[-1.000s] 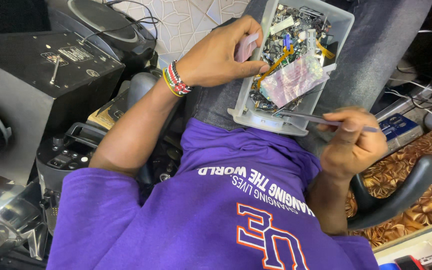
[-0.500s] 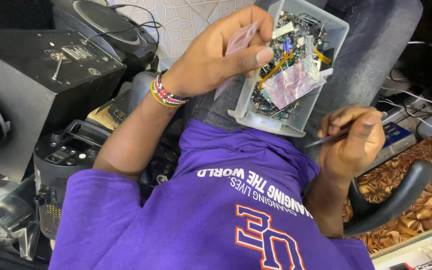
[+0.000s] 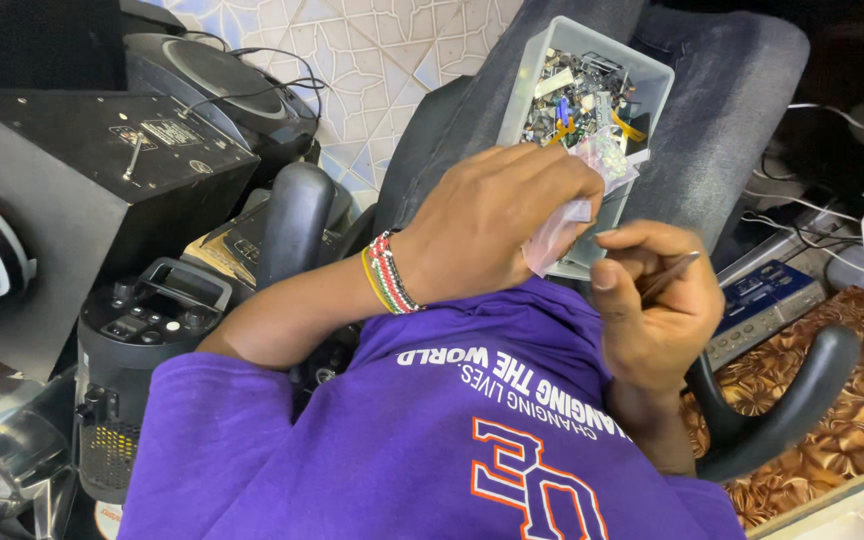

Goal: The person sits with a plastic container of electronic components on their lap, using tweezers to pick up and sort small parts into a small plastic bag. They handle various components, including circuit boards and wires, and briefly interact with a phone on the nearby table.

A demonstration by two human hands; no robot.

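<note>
A grey plastic box (image 3: 652, 80) full of small electronic parts rests on my lap. My left hand (image 3: 497, 225), with beaded bands on the wrist, sits at the box's near end and pinches a small pinkish clear plastic bag (image 3: 557, 235). Just to its right, my right hand (image 3: 652, 300) grips a thin dark metal tool (image 3: 672, 275), with the fingers close to the bag. A second clear bag (image 3: 607, 155) lies in the box among the parts.
Black speakers and audio gear (image 3: 152, 150) are stacked at left, with a portable stereo (image 3: 147, 330) below. Chair armrests (image 3: 292, 225) flank me on both sides. At right, cables and a flat device (image 3: 762, 300) lie on a patterned brown surface (image 3: 852, 400).
My left hand has drawn the small bag out of the box and toward my body. My right hand with the tool has risen to meet it.
</note>
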